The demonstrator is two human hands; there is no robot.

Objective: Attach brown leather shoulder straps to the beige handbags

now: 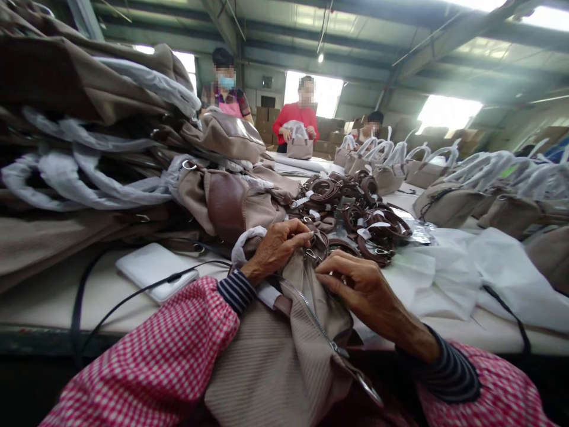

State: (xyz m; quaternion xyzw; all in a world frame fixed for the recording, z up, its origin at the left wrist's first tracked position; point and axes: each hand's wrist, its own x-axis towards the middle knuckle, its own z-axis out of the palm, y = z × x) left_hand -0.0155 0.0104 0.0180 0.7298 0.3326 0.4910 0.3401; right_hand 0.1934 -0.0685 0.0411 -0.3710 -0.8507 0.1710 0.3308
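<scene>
A beige fabric handbag (284,350) with a zipper lies in my lap against the table edge. My left hand (275,249) pinches the top of the bag near a small metal ring, fingers closed on the fabric. My right hand (360,284) grips the same top edge from the right, fingers curled. Just beyond both hands lies a pile of coiled brown leather straps (355,213) with metal clasps.
A tall stack of beige bags with wrapped handles (98,130) fills the left. A white power bank (153,270) with a black cable lies on the table (48,296). White wrapping sheets (457,267) lie right. Finished bags (448,201) line the far right; three people work behind.
</scene>
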